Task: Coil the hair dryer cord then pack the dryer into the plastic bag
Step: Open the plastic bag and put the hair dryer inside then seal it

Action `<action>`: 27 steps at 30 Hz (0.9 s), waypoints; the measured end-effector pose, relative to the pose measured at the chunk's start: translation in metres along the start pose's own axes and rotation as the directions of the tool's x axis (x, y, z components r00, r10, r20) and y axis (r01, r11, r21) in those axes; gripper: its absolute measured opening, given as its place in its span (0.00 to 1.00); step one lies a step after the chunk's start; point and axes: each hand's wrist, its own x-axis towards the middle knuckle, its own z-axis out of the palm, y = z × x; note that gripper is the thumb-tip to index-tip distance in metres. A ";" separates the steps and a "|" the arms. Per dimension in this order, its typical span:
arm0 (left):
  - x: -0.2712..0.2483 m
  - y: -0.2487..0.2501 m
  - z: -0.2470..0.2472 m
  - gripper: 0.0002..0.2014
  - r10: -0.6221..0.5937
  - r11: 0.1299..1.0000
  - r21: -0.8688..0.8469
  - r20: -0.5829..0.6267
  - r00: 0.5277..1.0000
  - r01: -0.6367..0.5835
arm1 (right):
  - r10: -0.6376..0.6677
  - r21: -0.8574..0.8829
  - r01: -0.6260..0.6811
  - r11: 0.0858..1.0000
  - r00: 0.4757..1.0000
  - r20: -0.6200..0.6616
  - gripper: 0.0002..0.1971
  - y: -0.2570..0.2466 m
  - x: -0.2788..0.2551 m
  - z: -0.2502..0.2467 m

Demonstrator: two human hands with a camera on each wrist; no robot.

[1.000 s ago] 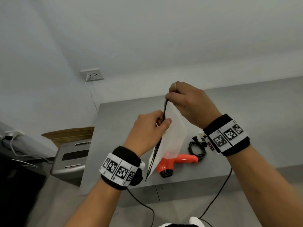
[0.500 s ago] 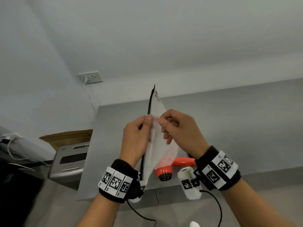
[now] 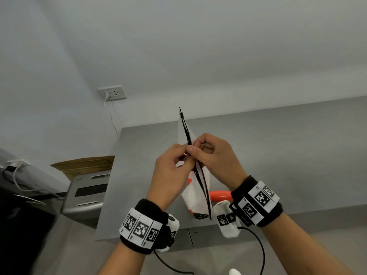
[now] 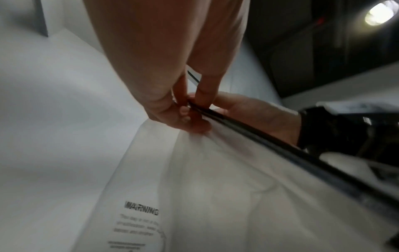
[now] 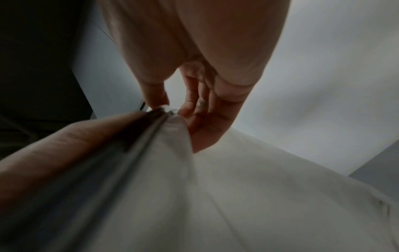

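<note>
A frosted white plastic bag (image 3: 195,192) with a black zip strip along its mouth hangs in the air above the table, edge-on to me. My left hand (image 3: 172,165) pinches one lip of the black strip and my right hand (image 3: 214,155) pinches the other, fingers meeting at mid-strip. The two black lips stand slightly apart. The left wrist view shows the bag (image 4: 215,196) with "WARNING" print; the right wrist view shows its white side (image 5: 237,196). The orange hair dryer (image 3: 219,195) lies on the table behind the bag, mostly hidden. Its cord is out of sight.
The grey table (image 3: 288,151) runs to the right along a white wall. A wall socket (image 3: 112,92) with a white cable sits at upper left. A grey machine (image 3: 87,193) and a cardboard box (image 3: 85,164) stand left of the table.
Both hands have come together at mid-strip. The bag's black zip lips, flat together before, now stand slightly parted. The right hand came down from the strip's top end a second ago.
</note>
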 end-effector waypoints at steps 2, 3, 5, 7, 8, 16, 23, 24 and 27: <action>0.000 0.000 0.001 0.11 0.026 0.991 0.129 -0.055 0.998 -0.019 | -0.014 -0.087 0.014 0.996 1.000 -0.001 0.08 0.005 0.002 0.003; 0.001 -0.002 -0.003 0.11 0.017 0.988 0.154 -0.106 0.994 -0.001 | -0.005 -0.098 0.003 0.995 1.000 -0.020 0.08 0.009 0.003 0.002; 0.010 -0.008 -0.023 0.12 -0.049 0.987 0.134 -0.248 0.968 0.084 | 0.054 -0.087 -0.063 0.994 0.994 -0.099 0.08 0.018 0.006 -0.006; 0.021 -0.011 -0.051 0.10 -0.076 0.977 0.160 -0.366 0.928 0.143 | 0.132 -0.094 -0.151 0.984 0.975 -0.181 0.08 0.034 0.008 -0.018; 0.025 -0.011 -0.062 0.10 -0.071 0.969 0.192 -0.383 0.921 0.155 | 0.166 -0.096 -0.185 0.978 0.970 -0.176 0.08 0.042 0.007 -0.022; 0.017 -0.015 -0.048 0.05 0.090 0.897 0.442 -0.145 0.985 -0.017 | 0.277 -0.405 -0.250 0.879 0.961 0.008 0.11 0.128 -0.021 -0.028; -0.019 -0.037 0.027 0.07 -0.096 0.944 0.330 0.328 0.940 -0.019 | 0.629 -0.893 -0.268 0.362 0.777 0.022 0.37 0.206 -0.056 -0.048; -0.026 -0.042 0.042 0.08 -0.142 0.942 0.335 0.438 0.888 -0.015 | 0.609 -0.844 -0.317 0.432 0.793 0.014 0.34 0.200 -0.059 -0.048; -0.030 -0.058 0.060 0.10 -0.191 0.923 0.385 0.495 0.848 -0.017 | 0.536 -0.785 -0.296 0.544 0.843 0.054 0.29 0.193 -0.062 -0.040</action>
